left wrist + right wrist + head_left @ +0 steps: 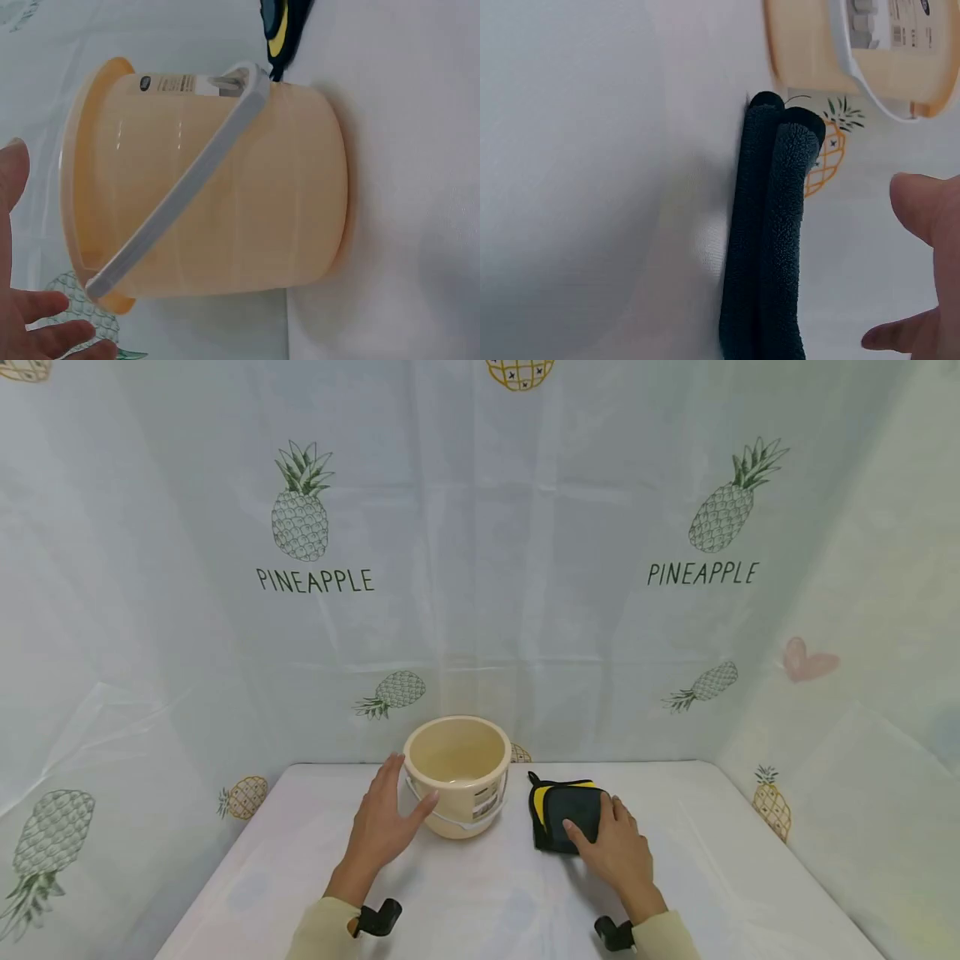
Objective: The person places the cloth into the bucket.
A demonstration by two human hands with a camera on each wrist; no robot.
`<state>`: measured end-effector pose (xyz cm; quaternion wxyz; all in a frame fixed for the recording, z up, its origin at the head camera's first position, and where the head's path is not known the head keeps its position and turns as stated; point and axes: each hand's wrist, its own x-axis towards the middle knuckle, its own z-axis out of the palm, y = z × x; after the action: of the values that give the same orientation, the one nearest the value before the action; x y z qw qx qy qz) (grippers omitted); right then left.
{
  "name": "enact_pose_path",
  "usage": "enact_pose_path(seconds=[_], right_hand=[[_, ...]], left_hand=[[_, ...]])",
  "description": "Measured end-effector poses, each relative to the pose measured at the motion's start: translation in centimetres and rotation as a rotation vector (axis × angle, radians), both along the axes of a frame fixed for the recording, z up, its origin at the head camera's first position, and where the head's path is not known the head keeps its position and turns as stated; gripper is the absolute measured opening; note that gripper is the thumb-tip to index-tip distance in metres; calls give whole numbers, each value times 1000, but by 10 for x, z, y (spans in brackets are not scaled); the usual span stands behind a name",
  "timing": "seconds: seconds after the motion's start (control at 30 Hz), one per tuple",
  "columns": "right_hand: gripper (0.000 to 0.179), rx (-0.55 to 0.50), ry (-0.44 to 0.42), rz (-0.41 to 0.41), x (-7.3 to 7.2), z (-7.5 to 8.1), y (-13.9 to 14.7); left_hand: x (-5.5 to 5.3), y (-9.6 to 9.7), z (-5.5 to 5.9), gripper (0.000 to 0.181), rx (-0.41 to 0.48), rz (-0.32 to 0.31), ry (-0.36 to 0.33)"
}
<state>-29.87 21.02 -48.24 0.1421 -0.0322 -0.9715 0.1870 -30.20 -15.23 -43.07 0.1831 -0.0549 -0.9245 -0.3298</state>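
Observation:
A cream plastic bucket (442, 814) stands upright at the back of the table, its white handle (187, 191) hanging down across the side. My left hand (382, 827) is at the bucket's left side, fingers spread and thumb apart, fingertips near the rim. To the bucket's right lies a folded towel (572, 810), dark green with a yellow layer and a small loop at one corner. Over the towel's right part hovers my right hand (618, 852), thumb and fingers spread. In the right wrist view, a gap shows between that hand and the towel's plush folded edge (782, 225).
The white table (465, 910) ends at a back edge just behind the bucket and towel. A pineapple-printed sheet (480, 568) rises behind it and along both sides. Each wrist wears a small black camera, such as the left one (380, 918).

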Motion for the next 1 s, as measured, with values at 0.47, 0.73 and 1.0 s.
enact_pose_path(seconds=[0.47, 0.73, 1.0], right_hand=[[113, -61, -66, 25, -13, -9, -2], [114, -86, -91, 21, -18, -14, -4], [115, -98, -100, 27, -20, -17, -4]], left_hand=[[-14, 5, 1, 104, 84, -29, 0], [-17, 9, 1, 103, 88, -17, -17], [-19, 12, 0, 99, 84, -4, -20]])
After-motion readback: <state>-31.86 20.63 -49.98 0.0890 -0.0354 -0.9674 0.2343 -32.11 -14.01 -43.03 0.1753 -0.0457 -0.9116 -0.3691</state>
